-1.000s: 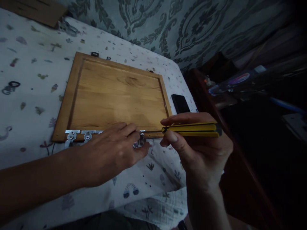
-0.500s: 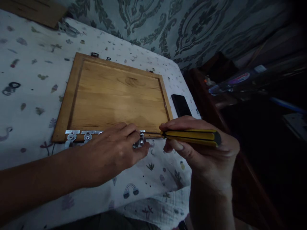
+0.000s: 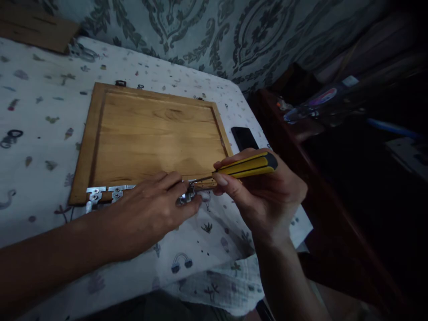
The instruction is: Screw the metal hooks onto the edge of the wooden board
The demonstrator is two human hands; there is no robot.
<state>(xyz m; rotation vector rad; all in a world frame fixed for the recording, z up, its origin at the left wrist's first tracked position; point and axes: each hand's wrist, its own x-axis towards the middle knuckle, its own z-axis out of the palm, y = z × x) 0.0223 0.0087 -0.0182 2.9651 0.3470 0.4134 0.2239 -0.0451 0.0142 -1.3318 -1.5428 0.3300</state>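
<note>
A framed wooden panel (image 3: 157, 133) lies flat on the patterned cloth, with several metal hinges (image 3: 117, 193) along its near edge. My left hand (image 3: 163, 205) is closed around a hinge at the right end of this row, its fingers over the panel's edge and its thumb below. In my right hand (image 3: 264, 191) is a yellow and black screwdriver (image 3: 245, 165), gripped by its handle. The shaft points left, its tip at the hinge beside my left fingers. The exact contact of the tip is hard to make out.
A black phone (image 3: 244, 138) rests right of the panel. At the far left are a piece of cardboard (image 3: 36, 29) and some metal parts (image 3: 82, 51). A plastic bottle (image 3: 317, 100) lies on the dark wooden furniture to the right. The white patterned cloth (image 3: 30, 178) covers the work surface.
My right hand has tilted the screwdriver, raising the handle end and moving it left. My left hand stays at the same hinge. The view has shifted slightly.
</note>
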